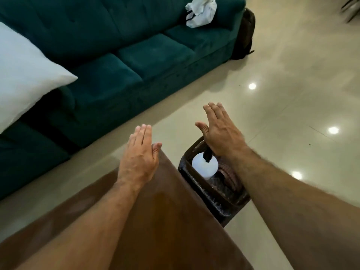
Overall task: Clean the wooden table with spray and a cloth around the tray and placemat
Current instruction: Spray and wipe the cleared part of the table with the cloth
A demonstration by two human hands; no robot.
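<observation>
Both hands flat, holding nothing: left hand [138, 152] over table [165, 211] corner, right hand [220, 129] above basket [214, 193] holding what looks like a spray bottle [204, 165], frame centre.

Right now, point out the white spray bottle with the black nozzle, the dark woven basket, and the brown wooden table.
White spray bottle [203, 165]: head view, on its rounded white shoulder.
Dark woven basket [224, 206]: head view, on its near rim.
Brown wooden table [167, 211]: head view, on its bare top.
</observation>
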